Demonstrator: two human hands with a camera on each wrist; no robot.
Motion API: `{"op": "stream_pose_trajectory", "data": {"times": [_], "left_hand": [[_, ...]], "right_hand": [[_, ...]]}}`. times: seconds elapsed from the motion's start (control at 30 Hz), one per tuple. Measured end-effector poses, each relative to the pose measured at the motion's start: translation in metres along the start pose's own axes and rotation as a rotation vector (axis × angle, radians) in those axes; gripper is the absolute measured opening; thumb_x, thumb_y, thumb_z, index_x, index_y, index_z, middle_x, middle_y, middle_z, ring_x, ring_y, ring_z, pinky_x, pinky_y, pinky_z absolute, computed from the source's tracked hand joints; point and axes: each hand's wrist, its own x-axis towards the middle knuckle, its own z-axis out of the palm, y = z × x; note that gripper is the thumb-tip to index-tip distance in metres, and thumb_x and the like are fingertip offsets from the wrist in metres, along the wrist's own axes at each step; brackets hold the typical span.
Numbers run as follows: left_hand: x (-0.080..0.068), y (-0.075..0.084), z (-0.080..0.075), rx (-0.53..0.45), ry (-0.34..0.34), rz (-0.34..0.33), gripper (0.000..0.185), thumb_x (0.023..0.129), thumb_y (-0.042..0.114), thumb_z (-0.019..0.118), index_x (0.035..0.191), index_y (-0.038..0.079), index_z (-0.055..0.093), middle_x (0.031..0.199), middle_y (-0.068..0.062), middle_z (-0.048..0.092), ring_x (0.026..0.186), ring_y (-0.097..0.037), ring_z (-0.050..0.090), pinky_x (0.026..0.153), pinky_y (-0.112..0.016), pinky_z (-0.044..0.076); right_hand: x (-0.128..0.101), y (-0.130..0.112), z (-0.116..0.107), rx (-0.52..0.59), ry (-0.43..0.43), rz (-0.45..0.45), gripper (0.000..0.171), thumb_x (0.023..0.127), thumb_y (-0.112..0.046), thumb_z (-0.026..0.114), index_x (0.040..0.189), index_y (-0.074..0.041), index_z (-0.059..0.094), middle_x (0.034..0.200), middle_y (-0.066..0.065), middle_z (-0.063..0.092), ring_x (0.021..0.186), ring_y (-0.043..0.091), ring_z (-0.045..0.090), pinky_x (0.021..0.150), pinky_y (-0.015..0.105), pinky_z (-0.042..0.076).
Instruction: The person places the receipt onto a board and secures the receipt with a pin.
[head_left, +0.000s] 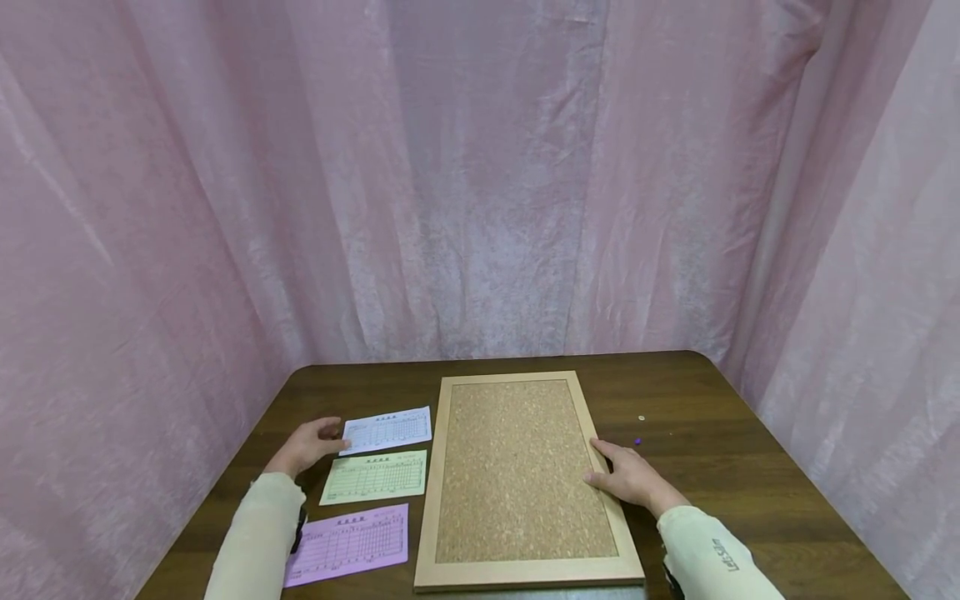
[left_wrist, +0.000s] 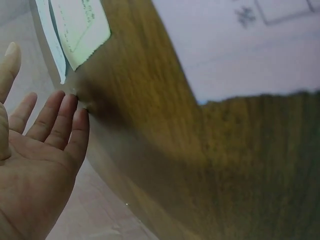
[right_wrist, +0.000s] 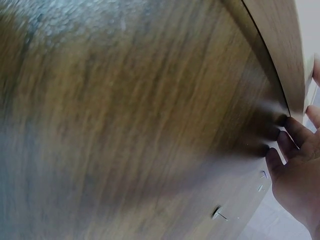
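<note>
You are facing a dark brown wood-grain surface (head_left: 720, 467) with rounded far corners, its boards running left to right. Pale pink curtains (head_left: 480, 183) close it in on three sides, hanging in soft folds behind the far edge and down both sides. The cloth is thin and lets even, diffuse light through, brightest at the right where the fabric (head_left: 885, 275) looks almost white.

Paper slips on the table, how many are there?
3, in a column left of the cork board: a white slip farthest away by the left hand, a green slip in the middle, a pink slip nearest. None looks hidden.
</note>
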Motion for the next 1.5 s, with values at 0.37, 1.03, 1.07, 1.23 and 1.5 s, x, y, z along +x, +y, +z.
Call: {"op": "stream_pose_trajectory", "data": {"times": [0.37,1.03,1.07,1.23,1.5], "left_hand": [[-0.001,-0.004,0.003,0.004,-0.002,0.027,0.071,0.088,0.024,0.077,0.141,-0.009,0.045,0.133,-0.031,0.052,0.121,-0.044,0.049,0.104,-0.060,0.036],[0.002,-0.010,0.012,-0.009,0.017,0.001,0.071,0.088,0.026,0.077,0.140,-0.011,0.046,0.140,-0.034,0.045,0.126,-0.048,0.043,0.107,-0.062,0.032],[0.002,-0.010,0.013,-0.001,0.018,0.004,0.070,0.088,0.026,0.077,0.140,-0.011,0.046,0.140,-0.034,0.045,0.126,-0.048,0.043,0.106,-0.062,0.032],[0.005,-0.010,0.015,0.012,0.024,-0.006,0.068,0.088,0.026,0.076,0.139,-0.010,0.048,0.141,-0.035,0.044,0.127,-0.049,0.042,0.107,-0.063,0.031],[0.007,-0.011,0.012,0.039,0.005,0.036,0.067,0.087,0.022,0.078,0.136,-0.012,0.050,0.138,-0.035,0.046,0.124,-0.048,0.045,0.104,-0.061,0.035]], "right_hand": [[-0.001,-0.002,-0.001,0.002,0.006,-0.023,0.070,0.090,-0.026,0.074,0.145,0.005,0.044,0.140,0.030,0.050,0.128,0.044,0.048,0.102,0.057,0.040],[-0.001,0.000,-0.001,0.004,0.011,-0.022,0.069,0.090,-0.025,0.074,0.145,0.005,0.045,0.140,0.029,0.050,0.127,0.043,0.050,0.101,0.056,0.042],[-0.001,0.000,-0.001,0.004,0.012,-0.023,0.070,0.090,-0.026,0.074,0.145,0.005,0.044,0.140,0.029,0.050,0.127,0.043,0.050,0.101,0.056,0.042],[-0.001,0.001,-0.001,0.002,0.011,-0.019,0.070,0.090,-0.026,0.074,0.145,0.005,0.044,0.141,0.030,0.049,0.129,0.044,0.048,0.102,0.056,0.041],[-0.002,-0.002,0.000,0.007,0.004,-0.021,0.069,0.090,-0.026,0.073,0.145,0.004,0.045,0.140,0.029,0.049,0.130,0.046,0.045,0.103,0.058,0.039]]}}
